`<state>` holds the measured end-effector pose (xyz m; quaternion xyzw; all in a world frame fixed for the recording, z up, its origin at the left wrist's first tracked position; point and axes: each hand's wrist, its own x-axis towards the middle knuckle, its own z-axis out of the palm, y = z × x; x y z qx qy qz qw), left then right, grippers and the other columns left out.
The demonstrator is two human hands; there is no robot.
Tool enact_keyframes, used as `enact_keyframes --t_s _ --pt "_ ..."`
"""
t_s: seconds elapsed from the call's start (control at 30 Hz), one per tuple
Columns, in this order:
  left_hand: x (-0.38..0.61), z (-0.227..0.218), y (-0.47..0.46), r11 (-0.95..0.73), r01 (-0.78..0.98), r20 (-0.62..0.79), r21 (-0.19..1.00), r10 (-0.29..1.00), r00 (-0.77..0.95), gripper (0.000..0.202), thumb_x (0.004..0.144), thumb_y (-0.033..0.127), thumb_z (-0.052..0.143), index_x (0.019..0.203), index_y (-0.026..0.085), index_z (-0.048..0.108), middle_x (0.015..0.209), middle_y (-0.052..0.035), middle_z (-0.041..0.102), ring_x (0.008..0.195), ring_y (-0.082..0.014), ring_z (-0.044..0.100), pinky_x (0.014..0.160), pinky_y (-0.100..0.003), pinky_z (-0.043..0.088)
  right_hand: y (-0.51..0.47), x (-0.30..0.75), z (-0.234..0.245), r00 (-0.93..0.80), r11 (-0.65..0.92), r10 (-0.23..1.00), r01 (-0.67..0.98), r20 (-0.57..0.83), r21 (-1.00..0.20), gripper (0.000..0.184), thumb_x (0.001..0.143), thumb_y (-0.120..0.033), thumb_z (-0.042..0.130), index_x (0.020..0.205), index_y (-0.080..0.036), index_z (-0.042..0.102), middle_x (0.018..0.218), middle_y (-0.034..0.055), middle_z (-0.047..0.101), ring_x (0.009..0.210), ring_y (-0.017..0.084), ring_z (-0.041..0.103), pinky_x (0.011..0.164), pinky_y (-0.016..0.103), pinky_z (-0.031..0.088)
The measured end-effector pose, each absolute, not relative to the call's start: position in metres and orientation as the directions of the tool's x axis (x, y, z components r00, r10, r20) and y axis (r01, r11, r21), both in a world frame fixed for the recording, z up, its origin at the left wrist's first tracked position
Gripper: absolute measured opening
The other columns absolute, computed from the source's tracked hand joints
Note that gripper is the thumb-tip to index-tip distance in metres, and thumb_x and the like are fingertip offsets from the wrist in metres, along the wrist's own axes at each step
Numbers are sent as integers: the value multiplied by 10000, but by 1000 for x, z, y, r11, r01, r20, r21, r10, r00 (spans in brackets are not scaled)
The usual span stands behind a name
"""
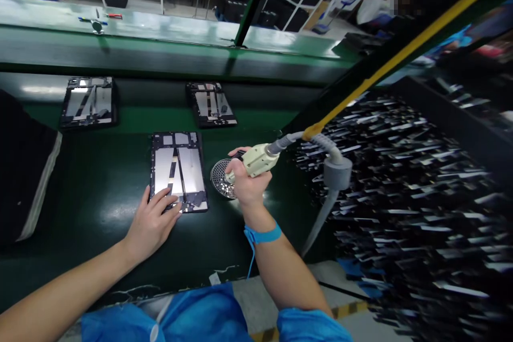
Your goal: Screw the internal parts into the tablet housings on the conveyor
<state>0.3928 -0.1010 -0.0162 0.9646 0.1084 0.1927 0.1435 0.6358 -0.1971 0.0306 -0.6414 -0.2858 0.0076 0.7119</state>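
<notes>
An opened tablet [192,168] lies on the green bench, its silvery battery area and dark ribbon cables exposed. My left hand [154,219] rests on its lower left corner, fingers spread and touching the edge. To the right of the tablet, my right hand [251,184] is wrapped round a cream-coloured electric screwdriver [258,160] with a grey cable at its rear. The screwdriver's front end is over a round perforated metal dish [219,175] with small shiny screws in it. Its tip is hidden by my fingers. A blue wrist strap [264,234] circles my right wrist.
Two more opened tablets, one at back left [88,101] and one at back centre [211,104], lie beyond. Densely stacked dark parts [404,187] fill the right side. A dark covered object [24,165] stands at left. A yellow-wrapped pole [368,83] slants overhead.
</notes>
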Motion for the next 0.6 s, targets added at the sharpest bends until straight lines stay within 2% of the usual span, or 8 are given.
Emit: enact_keyframes --t_s 0.1,0.3,0.6 --pt "391 -17 -101 -939 155 327 308 258 909 244 1010 159 560 1183 213 723 1266 -101 713 1330 -328 575 1160 -690 360 -199 635 30 837 170 367 369 406 -914 141 811 -296 728 900 -200 676 844 40 732 555 135 635 572 310 572" --pt "391 -15 -101 -926 164 308 339 274 911 247 1026 171 534 1186 210 719 1276 -103 705 1339 -330 561 1148 -716 361 -197 634 26 821 161 385 390 422 -906 98 825 -282 717 870 -204 677 699 -2 678 553 152 634 611 337 579" --pt "390 -15 -99 -912 162 294 377 284 913 254 1033 184 526 1176 232 731 1276 -87 707 1337 -315 564 1154 -693 367 -195 634 20 833 187 364 372 416 -909 192 824 -333 729 943 -206 646 806 10 704 514 126 615 565 315 562"
